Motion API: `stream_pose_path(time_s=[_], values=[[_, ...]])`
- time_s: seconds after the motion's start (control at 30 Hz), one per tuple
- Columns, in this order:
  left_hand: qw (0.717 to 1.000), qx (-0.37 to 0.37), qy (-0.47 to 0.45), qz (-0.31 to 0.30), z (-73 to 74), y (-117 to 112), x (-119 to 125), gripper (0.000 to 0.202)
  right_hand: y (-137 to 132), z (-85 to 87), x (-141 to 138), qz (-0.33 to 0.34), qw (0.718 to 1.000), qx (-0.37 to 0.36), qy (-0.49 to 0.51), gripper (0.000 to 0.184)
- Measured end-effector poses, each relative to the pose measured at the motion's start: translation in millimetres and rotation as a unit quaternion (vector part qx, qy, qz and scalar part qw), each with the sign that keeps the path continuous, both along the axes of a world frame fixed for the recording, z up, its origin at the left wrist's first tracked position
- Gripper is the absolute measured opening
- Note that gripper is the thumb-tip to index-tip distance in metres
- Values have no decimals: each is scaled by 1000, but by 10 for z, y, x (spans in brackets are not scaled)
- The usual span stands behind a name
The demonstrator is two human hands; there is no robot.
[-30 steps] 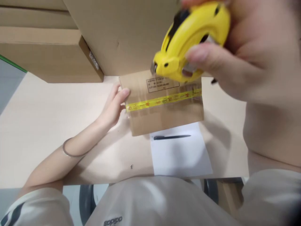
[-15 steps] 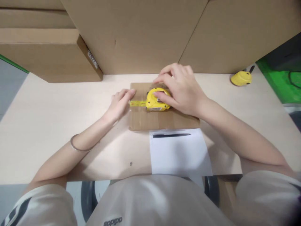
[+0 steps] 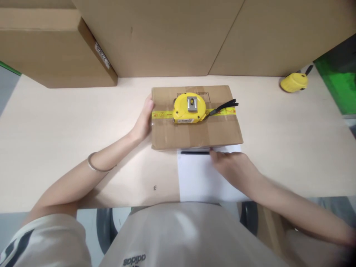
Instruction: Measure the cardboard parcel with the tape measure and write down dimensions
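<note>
A small box [image 3: 196,118] lies flat in the middle of the table [image 3: 55,122], sealed across the top with a yellow strip. A yellow tape measure [image 3: 190,108] rests on the box, left of centre, clip side up, its black strap [image 3: 224,107] trailing to the right. The left hand [image 3: 144,120] rests against the box's left edge, fingers loosely curved and holding nothing. The right hand [image 3: 233,167] lies on a white sheet [image 3: 200,181] just near of the box, fingers stretched out to the left with the tips at a black pen [image 3: 194,152]; it touches the pen's right end without a full grip. The pen lies along the sheet's far edge, right against the box. A second yellow tape measure [image 3: 294,82] sits far right on the table. Large cartons [image 3: 167,37] stand along the far side.
</note>
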State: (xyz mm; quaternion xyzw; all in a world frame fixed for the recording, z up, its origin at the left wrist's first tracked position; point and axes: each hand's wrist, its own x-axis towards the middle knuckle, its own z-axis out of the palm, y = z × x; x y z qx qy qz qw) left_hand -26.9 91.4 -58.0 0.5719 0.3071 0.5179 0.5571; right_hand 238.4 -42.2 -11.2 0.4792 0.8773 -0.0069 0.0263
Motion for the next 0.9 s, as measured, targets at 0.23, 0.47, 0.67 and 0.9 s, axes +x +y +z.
stream_pose_path(time_s=[0.23, 0.47, 0.67, 0.9], values=[[1000, -24, -11, -7, -36, 10, -34, 52, 66, 31, 8, 108, 987, 44, 109, 21], [1000, -27, -6, -2, -38, 7, -35, 52, 39, -102, -248, 87, 888, -226, 391, 19], [1000, -23, -2, 4, -60, 5, -57, 55, 17, -313, -396, -58, 848, -278, 448, 17], [999, -26, -18, -9, -67, -13, -67, 55, 27, -426, -412, -97, 814, -344, 457, 11]])
